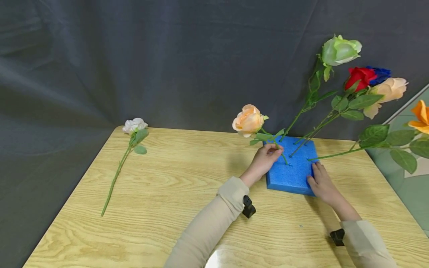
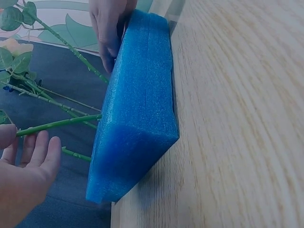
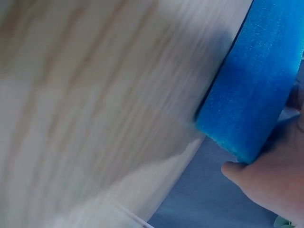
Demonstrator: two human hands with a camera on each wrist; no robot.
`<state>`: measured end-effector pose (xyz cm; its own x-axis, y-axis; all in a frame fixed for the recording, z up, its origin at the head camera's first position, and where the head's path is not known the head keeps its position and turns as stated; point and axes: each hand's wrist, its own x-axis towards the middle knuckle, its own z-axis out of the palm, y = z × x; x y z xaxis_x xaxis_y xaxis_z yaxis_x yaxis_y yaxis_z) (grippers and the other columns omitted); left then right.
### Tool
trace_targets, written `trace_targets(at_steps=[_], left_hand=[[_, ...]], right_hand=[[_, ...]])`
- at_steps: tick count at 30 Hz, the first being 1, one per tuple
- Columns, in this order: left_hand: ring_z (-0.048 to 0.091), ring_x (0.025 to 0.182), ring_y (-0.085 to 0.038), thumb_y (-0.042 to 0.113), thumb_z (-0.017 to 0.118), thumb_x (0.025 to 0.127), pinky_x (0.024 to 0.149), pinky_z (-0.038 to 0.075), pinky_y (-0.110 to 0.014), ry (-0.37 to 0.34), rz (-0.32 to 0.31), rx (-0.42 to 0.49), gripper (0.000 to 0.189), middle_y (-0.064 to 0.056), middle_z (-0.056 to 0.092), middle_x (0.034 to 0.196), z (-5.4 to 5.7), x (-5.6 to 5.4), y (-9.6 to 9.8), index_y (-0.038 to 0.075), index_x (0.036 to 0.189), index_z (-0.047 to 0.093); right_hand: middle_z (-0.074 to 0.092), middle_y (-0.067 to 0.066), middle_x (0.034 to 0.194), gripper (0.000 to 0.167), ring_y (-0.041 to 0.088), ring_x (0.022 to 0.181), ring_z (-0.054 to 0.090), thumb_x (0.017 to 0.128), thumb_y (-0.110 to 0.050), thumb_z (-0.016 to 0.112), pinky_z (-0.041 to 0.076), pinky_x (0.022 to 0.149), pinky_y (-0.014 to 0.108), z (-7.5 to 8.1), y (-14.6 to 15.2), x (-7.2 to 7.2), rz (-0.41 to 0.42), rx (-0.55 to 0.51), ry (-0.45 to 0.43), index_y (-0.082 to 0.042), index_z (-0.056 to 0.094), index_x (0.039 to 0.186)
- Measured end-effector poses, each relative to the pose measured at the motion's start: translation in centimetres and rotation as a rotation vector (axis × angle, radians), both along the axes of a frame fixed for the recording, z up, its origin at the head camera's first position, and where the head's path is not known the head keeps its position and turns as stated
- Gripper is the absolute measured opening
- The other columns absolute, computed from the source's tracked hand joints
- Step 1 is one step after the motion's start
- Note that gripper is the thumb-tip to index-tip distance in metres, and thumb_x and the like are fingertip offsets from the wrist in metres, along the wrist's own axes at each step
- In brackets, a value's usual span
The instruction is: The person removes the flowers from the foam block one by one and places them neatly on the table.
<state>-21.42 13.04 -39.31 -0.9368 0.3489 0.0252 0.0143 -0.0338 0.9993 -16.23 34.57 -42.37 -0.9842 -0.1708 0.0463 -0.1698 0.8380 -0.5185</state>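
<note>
My left hand [image 1: 266, 159] pinches the green stem of a peach rose [image 1: 248, 120] between thumb and fingers. That stem's lower end meets the top of a blue foam block [image 1: 285, 178]. With its thumb and fingers at the block's right edge, my right hand [image 1: 323, 184] holds the foam. In the left wrist view the pinched stem [image 2: 57, 124] reaches the block's face, beside other stems. The right wrist view shows the block's side [image 3: 256, 71] and part of the right hand [image 3: 280, 175]; its other fingers are partly hidden.
In the block stand a green rose [image 1: 340, 51], a red rose [image 1: 359, 79], a blue flower [image 1: 380, 74], a pale peach flower [image 1: 390, 90] and an orange flower [image 1: 421, 116], leaning right. A white flower [image 1: 134, 125] lies at the left of the wooden table [image 1: 187, 167]. A dark cloth [image 1: 187, 67] hangs behind.
</note>
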Motion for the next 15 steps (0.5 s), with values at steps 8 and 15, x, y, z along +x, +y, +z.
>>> trace_targets(at_steps=[8,15], left_hand=[[0.059,0.118,-0.021,0.021,0.052,0.099,0.088,0.052,-0.021,-0.017,0.025,-0.001,0.025,-0.009,0.063,0.124,-0.07,-0.01,-0.02,0.007,0.118,0.061],[0.062,0.116,-0.023,0.016,0.052,0.099,0.092,0.053,-0.023,-0.026,0.039,0.053,0.023,-0.013,0.064,0.122,-0.03,0.01,0.12,0.002,0.114,0.062]], right_hand=[[-0.004,0.049,0.145,0.081,0.064,0.134,-0.003,0.104,-0.041,0.028,0.006,0.111,0.071,-0.01,-0.54,0.22,-0.014,0.123,-0.084,0.025,-0.001,0.14],[-0.011,0.044,0.148,0.076,0.062,0.136,-0.009,0.104,-0.046,0.023,0.003,0.11,0.072,0.02,-0.71,0.35,-0.011,0.158,-0.133,0.013,0.001,0.147]])
